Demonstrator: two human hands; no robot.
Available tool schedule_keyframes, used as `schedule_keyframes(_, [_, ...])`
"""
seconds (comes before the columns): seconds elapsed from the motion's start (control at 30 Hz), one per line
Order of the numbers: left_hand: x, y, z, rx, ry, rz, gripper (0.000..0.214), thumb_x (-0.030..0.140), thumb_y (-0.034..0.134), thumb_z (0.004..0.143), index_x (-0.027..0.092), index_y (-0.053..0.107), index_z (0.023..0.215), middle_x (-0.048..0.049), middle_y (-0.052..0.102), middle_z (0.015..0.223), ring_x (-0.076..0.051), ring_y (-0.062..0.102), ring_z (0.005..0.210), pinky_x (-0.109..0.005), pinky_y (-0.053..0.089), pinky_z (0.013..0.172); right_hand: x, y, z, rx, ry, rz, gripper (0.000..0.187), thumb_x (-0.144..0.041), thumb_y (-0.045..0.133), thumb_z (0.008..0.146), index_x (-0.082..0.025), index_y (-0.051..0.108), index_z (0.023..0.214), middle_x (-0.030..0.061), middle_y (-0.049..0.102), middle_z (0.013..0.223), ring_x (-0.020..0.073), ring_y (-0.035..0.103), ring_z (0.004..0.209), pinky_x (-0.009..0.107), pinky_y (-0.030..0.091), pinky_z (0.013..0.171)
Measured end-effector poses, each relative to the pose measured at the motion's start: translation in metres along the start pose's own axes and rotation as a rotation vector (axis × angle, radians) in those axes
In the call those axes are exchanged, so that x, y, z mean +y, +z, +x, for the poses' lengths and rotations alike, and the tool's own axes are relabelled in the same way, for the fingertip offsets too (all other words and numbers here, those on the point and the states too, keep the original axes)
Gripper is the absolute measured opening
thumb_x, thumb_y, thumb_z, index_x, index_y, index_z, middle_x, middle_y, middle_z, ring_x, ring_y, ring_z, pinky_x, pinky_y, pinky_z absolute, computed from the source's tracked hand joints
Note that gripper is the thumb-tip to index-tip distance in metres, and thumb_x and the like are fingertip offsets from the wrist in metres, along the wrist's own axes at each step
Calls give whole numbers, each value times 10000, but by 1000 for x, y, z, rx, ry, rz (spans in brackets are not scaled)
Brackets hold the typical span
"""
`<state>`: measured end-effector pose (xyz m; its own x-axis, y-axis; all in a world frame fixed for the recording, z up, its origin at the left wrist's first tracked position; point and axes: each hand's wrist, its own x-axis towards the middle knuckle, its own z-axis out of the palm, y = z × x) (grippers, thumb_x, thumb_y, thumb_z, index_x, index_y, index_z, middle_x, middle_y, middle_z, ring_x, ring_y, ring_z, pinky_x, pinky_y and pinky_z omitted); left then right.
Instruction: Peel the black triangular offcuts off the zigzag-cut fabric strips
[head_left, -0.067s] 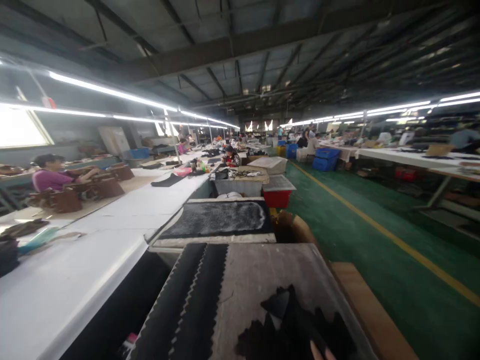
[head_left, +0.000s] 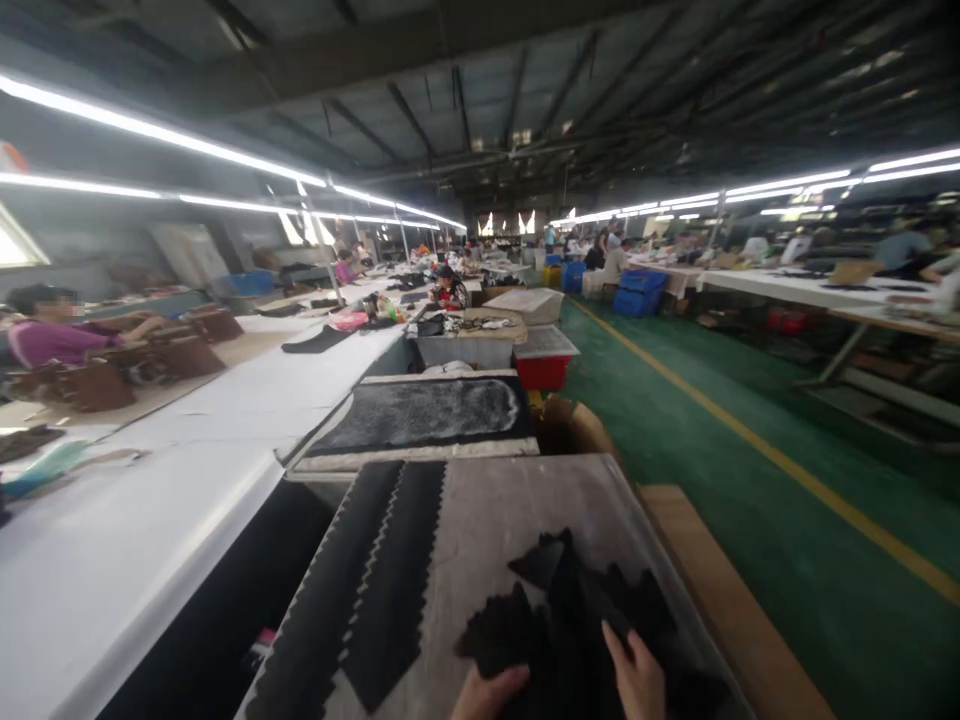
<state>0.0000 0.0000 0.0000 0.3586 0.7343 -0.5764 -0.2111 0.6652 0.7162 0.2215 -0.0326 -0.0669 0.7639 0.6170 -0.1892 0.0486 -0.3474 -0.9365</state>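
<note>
At the bottom of the head view, a dark, bunched piece of black fabric (head_left: 559, 610) with a jagged outline lies on the grey-topped board (head_left: 495, 510). My left hand (head_left: 489, 692) grips its near left part, thumb on top and the other fingers mostly hidden. On its right side, my right hand (head_left: 636, 672) has its fingers closed on the fabric; the undersides of these fingers are out of sight. To the left, long black strips (head_left: 390, 590) with zigzag edges lie flat side by side on the same board.
A long white table (head_left: 172, 530) runs along the left, where a person in purple (head_left: 56, 330) sits. Beyond the board lies a black, whitish-dusted panel (head_left: 427, 410). On the right are a wooden plank (head_left: 720, 590) and a green floor (head_left: 712, 480) with a yellow line.
The view has tipped down and shifted slightly, so things appear higher and a little further left. My left hand has come into view, and more of my right hand shows.
</note>
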Motion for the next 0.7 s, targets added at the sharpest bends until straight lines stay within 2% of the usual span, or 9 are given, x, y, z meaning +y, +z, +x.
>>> schedule_keyframes(0.07, [-4,-9,-4,37,-43,-3,596,274,805,646,124,579,1176,-146,744,1070,-329,668,1060,-431,530,972,12,-8,-11,7,52,37,559,-682,608,587,-159,668,776,71,719,724,209,639,702,307,537,605])
schedule_keyframes(0.17, [-3,-25,-14,98,-79,19,577,297,771,682,115,556,1186,-141,767,997,-304,715,930,-416,568,890,10,-13,-20,-45,126,149,565,-652,635,612,-155,658,878,37,705,783,160,599,686,256,503,555])
schedule_keyframes(0.27, [-2,-42,-24,150,-63,21,591,311,758,702,151,527,1222,-121,758,1057,-274,723,907,-385,590,829,1,-12,-26,-100,149,236,551,-621,656,630,-161,658,933,16,703,805,141,593,694,235,494,558])
schedule_keyframes(0.43, [-6,-62,-34,210,-84,34,595,344,755,709,118,528,1211,-138,762,1028,-261,731,844,-353,599,759,-8,-7,-34,-161,131,264,520,-613,641,652,-159,659,904,0,695,721,140,587,660,250,496,590])
schedule_keyframes(0.53, [-7,-68,-34,179,-73,3,610,331,754,717,125,507,1235,-131,757,1061,-244,734,838,-336,597,782,-15,0,-40,-177,90,198,442,-563,662,664,-179,626,879,-5,674,731,142,591,687,257,502,631])
schedule_keyframes(0.6, [-6,-70,-33,140,-46,-25,620,314,755,719,132,493,1251,-129,752,1089,-249,732,877,-334,594,803,-21,8,-48,-188,20,174,365,-519,677,668,-193,578,796,-1,662,748,140,591,709,263,512,683])
schedule_keyframes(0.63, [-5,-71,-34,126,-33,-37,616,307,754,720,130,493,1250,-130,752,1090,-251,732,885,-335,593,813,-25,13,-53,-225,-15,189,338,-501,676,676,-201,539,751,9,668,796,138,596,727,268,518,714])
schedule_keyframes(0.7, [-2,-75,-37,111,-18,-51,594,297,749,726,118,502,1235,-134,760,1065,-249,736,862,-339,591,831,-31,24,-67,-396,-31,253,312,-479,634,718,-215,467,721,43,671,977,134,614,753,289,537,742])
